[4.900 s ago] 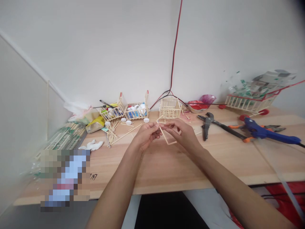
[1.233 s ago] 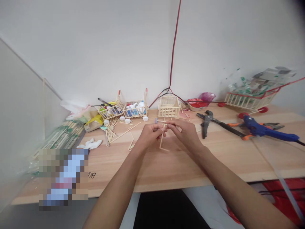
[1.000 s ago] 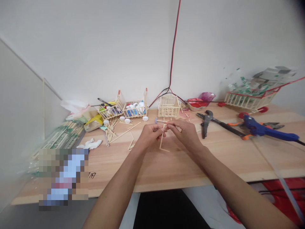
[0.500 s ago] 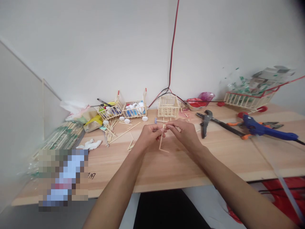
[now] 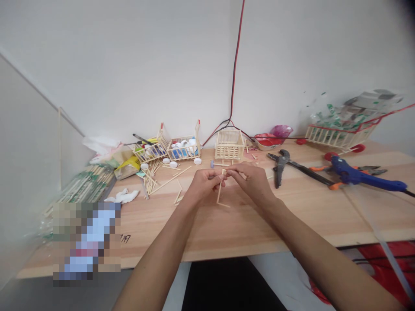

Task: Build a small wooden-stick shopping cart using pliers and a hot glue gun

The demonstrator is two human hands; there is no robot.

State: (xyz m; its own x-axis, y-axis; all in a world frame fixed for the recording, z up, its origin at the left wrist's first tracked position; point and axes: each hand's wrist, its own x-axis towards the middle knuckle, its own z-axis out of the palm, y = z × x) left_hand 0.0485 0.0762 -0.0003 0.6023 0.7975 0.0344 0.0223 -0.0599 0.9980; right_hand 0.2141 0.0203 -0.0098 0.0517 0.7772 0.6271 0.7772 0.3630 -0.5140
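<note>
Both my hands meet over the middle of the wooden table [image 5: 227,233]. My left hand [image 5: 203,185] and my right hand [image 5: 253,181] each pinch the top of a small frame of thin wooden sticks [image 5: 220,193], which hangs down between them with its lower bar just above the tabletop. Fingers of both hands are closed on the frame's upper end. A small stick basket [image 5: 230,146] stands just behind my hands.
Loose sticks [image 5: 162,177] and stick carts holding bottle caps [image 5: 171,149] lie at the back left. Black pliers [image 5: 282,166], a blue glue gun [image 5: 363,177] and a larger stick cart with red wheels [image 5: 337,138] sit to the right. Red and black wires [image 5: 235,65] hang down the wall.
Since 4.9 s ago the stick frame has turned from lying slanted between my hands to hanging nearly upright. In the last second both hands barely move.
</note>
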